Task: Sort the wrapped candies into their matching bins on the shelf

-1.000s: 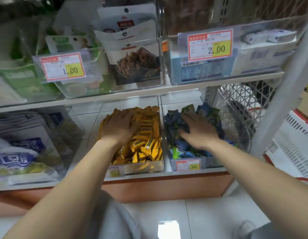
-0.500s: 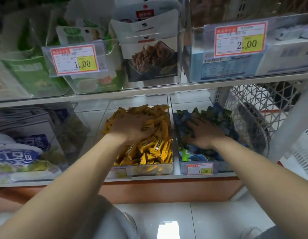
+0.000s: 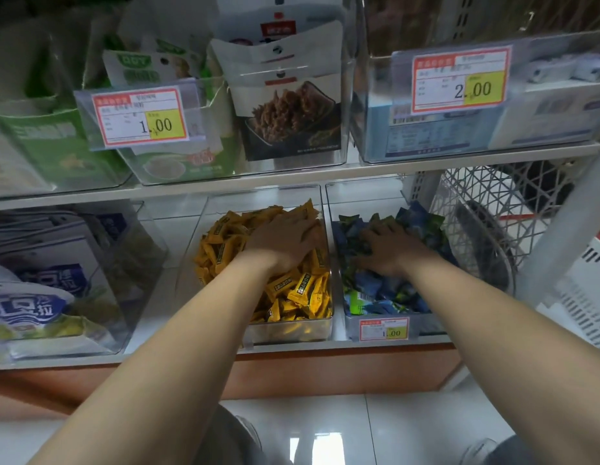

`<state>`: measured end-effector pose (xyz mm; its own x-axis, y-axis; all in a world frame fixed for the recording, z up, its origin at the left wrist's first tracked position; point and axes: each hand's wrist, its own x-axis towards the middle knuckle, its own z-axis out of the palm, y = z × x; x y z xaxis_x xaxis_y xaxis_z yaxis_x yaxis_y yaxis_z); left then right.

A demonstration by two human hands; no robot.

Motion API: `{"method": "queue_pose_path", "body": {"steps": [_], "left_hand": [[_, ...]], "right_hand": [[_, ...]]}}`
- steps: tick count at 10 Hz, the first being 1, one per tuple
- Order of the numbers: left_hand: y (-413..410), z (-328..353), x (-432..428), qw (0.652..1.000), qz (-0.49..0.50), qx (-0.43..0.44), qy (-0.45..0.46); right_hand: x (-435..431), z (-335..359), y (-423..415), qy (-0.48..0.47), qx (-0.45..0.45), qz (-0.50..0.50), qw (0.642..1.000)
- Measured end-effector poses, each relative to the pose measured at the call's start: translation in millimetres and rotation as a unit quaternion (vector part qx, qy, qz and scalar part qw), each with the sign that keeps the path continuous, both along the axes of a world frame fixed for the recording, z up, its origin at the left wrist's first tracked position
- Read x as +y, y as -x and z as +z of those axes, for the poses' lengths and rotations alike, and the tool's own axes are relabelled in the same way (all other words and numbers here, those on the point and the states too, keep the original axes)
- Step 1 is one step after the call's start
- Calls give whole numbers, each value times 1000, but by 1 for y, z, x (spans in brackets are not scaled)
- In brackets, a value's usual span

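Left hand (image 3: 285,241) covers yellow candies (image 3: 305,292), right hand (image 3: 390,251) blue candies (image 3: 422,223); grip hidden.

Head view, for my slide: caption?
Left hand on yellow candies, right hand on blue candies, in adjacent clear bins.

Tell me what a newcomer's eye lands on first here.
The left hand rests on a heap of yellow candies, and the right hand is spread on the blue-green candies beside it, both on the lower shelf. Above, a 1.00 price tag hangs at upper left and a 2.00 price tag at upper right, both bright red and yellow.
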<state>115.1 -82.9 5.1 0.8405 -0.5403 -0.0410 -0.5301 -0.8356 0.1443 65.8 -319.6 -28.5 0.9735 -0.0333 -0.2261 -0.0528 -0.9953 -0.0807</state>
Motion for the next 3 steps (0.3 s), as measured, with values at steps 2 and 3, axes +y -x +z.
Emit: {"method": "queue_pose_path", "body": {"steps": [2, 3], "left_hand": [[34, 34, 12, 998, 25, -7, 49], [61, 53, 32, 998, 15, -6, 58]], "right_hand": [[13, 46, 29, -14, -45, 8, 999], [13, 70, 51, -6, -115, 17, 993]]}}
